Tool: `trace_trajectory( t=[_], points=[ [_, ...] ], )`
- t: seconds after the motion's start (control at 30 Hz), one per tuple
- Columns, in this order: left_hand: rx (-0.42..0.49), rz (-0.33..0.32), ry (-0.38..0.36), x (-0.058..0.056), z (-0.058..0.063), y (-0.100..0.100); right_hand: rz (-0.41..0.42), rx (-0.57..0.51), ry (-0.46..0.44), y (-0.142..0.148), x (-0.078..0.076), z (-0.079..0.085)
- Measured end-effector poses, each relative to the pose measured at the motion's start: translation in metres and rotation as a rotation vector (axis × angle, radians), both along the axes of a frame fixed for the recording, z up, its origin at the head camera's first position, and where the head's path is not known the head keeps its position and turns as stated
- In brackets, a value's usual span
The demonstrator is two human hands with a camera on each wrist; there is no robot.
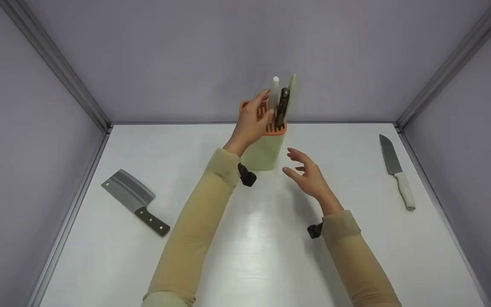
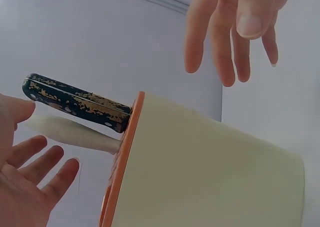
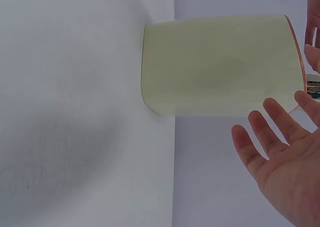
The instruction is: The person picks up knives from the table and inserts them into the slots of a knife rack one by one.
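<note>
A pale green knife block (image 1: pixel 264 154) with an orange slotted top (image 1: pixel 276 130) stands upright near the back wall. Out of its slots rise a white knife handle (image 1: pixel 273 94), a dark handle with gold mottling (image 1: pixel 283 106) and a pale handle (image 1: pixel 291 96). My left hand (image 1: pixel 247 123) is over the block's top, with thumb and fingers spread loosely about the white handle, as the left wrist view shows. To the right of the block, my right hand (image 1: pixel 311 175) is held above the table, fingers apart and slightly bent, holding nothing.
On the left of the white table (image 1: pixel 254 256) lies a cleaver (image 1: pixel 130 192) with a dark riveted handle. A knife with a white handle (image 1: pixel 405 192) lies near the right edge. Grey walls (image 1: pixel 177 64) close in the back and both sides.
</note>
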State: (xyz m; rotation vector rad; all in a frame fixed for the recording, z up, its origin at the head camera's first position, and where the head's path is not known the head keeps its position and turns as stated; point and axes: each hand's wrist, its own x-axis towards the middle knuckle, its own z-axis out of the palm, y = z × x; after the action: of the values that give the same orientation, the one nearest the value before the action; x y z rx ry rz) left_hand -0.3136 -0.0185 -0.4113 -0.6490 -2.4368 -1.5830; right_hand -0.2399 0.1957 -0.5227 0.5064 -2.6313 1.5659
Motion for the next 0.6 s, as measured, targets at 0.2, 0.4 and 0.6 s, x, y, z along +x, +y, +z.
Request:
trace_trajectory(
  t=[0.2, 0.4, 0.6],
  points=[
    [-0.032, 0.011, 0.032, 0.013, -0.008, -0.005, 0.002, 0.025, 0.016, 0.003, 0.001, -0.001],
    [-0.08, 0.033, 0.108, 0.03, -0.025, -0.013, 0.039, 0.059, 0.049, 0.005, 0.005, 0.001],
    [-0.081, 0.04, 0.155, 0.05, -0.047, -0.023, 0.065, 0.104, 0.051, 0.011, 0.011, -0.001]
  ],
)
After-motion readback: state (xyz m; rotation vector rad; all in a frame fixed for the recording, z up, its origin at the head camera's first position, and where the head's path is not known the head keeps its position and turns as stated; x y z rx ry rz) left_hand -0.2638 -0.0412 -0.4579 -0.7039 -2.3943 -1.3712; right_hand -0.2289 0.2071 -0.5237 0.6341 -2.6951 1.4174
